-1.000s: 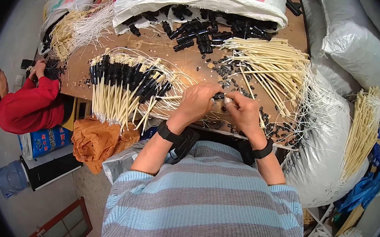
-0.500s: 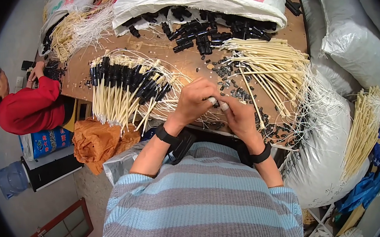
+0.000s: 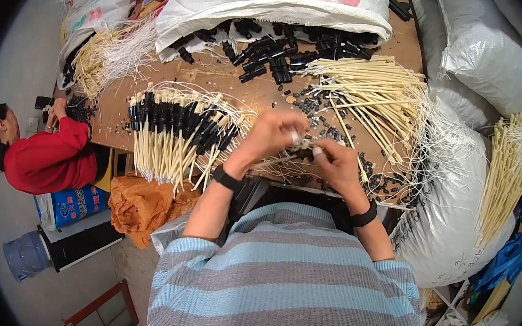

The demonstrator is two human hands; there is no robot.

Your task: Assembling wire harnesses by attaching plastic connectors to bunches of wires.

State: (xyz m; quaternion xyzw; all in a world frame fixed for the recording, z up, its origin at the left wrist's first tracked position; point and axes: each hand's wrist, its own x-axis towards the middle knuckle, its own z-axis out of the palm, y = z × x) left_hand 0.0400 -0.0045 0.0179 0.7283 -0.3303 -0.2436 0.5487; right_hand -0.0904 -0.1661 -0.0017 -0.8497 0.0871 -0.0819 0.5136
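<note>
My left hand is over the table's near edge, its fingers bent and smeared by motion, with tape or a cover on a fingertip. Just right of it, my right hand is closed in a pinch, a pale wrap on its thumb. A small cream-coloured piece shows between the two hands, too small to make out. Left of my hands lies a row of cream sticks with black plastic sleeves and white wires. Plain cream sticks with white wires lie in a pile to the right. Small dark clips are scattered beyond my fingers.
Black plastic tube fittings spill from a white woven sack at the back. Full white sacks stand at the right, beside a bundle of cream sticks. A person in red works at the table's left end.
My hands have moved slightly apart, and the left fingers have lifted and blurred. A small cream piece now shows between them. The whole view has shifted a little.
</note>
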